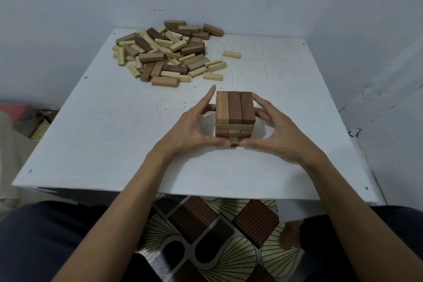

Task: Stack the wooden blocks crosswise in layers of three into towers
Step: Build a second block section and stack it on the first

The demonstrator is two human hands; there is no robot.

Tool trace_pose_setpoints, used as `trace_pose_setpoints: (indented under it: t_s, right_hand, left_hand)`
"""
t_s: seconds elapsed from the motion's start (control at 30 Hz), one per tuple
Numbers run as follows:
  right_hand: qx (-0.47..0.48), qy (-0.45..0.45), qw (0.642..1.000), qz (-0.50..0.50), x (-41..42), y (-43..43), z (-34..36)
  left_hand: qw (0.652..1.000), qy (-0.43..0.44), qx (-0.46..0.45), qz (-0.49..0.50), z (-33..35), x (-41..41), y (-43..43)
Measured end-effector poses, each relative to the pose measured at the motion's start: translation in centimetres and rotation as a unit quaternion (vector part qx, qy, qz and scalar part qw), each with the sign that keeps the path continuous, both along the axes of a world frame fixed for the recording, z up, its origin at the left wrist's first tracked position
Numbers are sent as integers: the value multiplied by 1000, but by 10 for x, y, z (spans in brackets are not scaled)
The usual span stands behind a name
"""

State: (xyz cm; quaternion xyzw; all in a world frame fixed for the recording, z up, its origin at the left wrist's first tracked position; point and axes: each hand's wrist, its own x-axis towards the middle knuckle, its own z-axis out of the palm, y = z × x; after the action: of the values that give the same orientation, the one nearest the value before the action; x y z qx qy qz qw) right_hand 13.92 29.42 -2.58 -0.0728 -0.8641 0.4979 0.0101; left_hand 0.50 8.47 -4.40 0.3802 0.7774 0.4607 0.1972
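A tower of wooden blocks (235, 111) stands at the middle of the white table (114, 140), several crosswise layers high, its top layer three brown blocks running away from me. My left hand (194, 126) cups the tower's left side, fingers against it and thumb pressed at the base. My right hand (272, 126) mirrors it on the right side, thumb touching the base front. A loose pile of light and dark wooden blocks (164, 50) lies at the far left of the table.
A single light block (231, 54) lies apart to the right of the pile. Walls close in behind and to the right of the table. My legs and a patterned floor (217, 231) are below the near table edge.
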Motion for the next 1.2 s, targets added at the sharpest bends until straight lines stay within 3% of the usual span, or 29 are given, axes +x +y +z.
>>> trace_pose_setpoints:
  t_s: [1.2]
  right_hand:
    - [10,67,998,5,-3,1,38]
  left_hand:
    - [998,17,56,19,35,5,2]
